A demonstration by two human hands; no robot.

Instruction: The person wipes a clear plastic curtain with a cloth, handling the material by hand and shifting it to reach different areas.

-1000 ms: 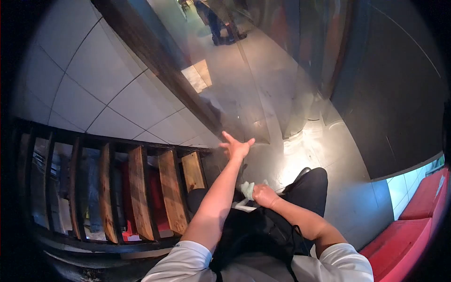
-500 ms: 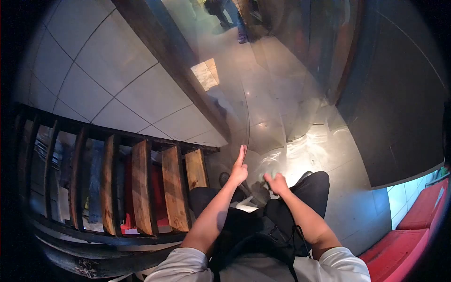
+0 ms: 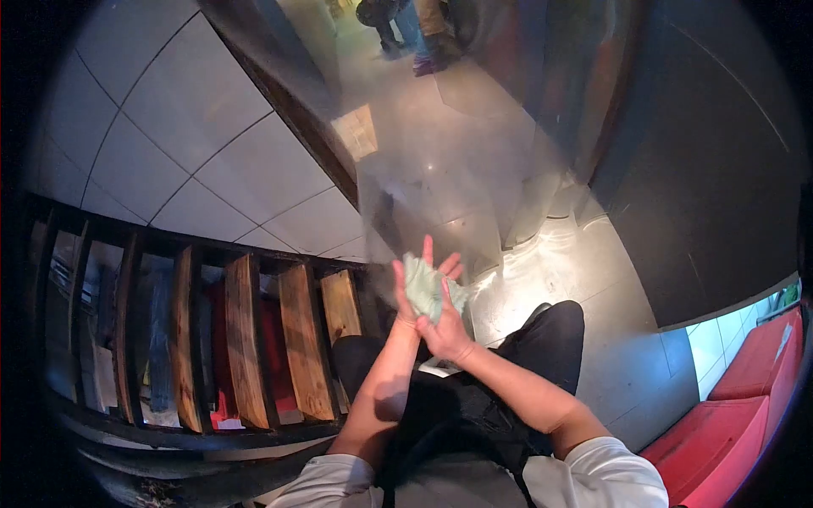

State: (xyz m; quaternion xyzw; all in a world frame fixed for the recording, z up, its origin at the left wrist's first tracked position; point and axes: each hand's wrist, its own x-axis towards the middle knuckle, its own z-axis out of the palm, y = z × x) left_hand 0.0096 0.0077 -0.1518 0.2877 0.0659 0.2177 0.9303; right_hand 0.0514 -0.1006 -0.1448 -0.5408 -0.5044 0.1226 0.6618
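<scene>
A crumpled pale green cloth (image 3: 421, 288) is bunched between my two hands, just above my knees. My left hand (image 3: 405, 306) lies against its left side, thumb up, and the cloth covers much of the palm. From the right, my right hand (image 3: 447, 333) presses on the cloth, thumb pointing upward. Fingertips show above and beyond the cloth; some fingers are hidden behind it. Just past my hands stands a large see-through panel (image 3: 474, 161), hazy and reflecting light, with rippled bright patches low on its right.
A slatted dark wooden rack (image 3: 246, 339) stands close on my left, beside white tiles (image 3: 212, 102). A dark panel (image 3: 711, 186) is on the right, with red padded seats (image 3: 720, 440) below. Beyond the see-through panel, a person's legs (image 3: 419, 42) show.
My hands were apart, the left raised at the panel's edge, the right a blur with something pale. Now they have come together around the cloth. The view has shifted slightly.
</scene>
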